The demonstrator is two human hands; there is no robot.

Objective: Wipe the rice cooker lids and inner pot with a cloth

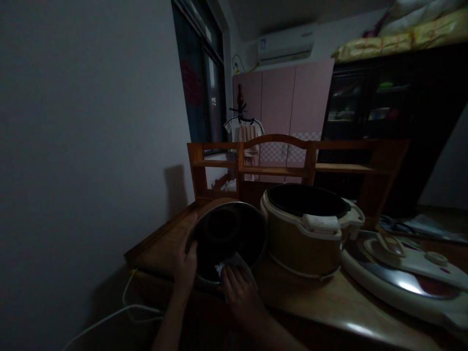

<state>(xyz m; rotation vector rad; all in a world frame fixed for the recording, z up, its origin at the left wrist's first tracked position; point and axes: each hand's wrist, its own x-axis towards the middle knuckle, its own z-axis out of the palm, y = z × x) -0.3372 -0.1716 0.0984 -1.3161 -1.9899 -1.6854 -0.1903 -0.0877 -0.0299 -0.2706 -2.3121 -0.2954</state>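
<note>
A dark, round inner pot [252, 222] is tilted on the wooden desk, its opening facing me. My left hand [185, 258] grips its left rim, thumb over the edge and fingers behind. In my right hand [237, 287] a pale tissue or cloth [243, 263] is pressed against the pot's lower inside near the rim. To the right of the pot stands the cream and tan body of an electric pressure cooker [303, 243], its top uncovered and dark inside. Its lid [405, 273] lies farther right, with a shiny metal ring and a raised handle.
The wooden desk [292, 302] carries a low shelf rack [274, 170] along its back. A white cable [124, 309] hangs at the left front, near the wall [91, 146]. Behind are a clothes stand [240, 97], pink wardrobe [278, 107] and dark cabinet [365, 92].
</note>
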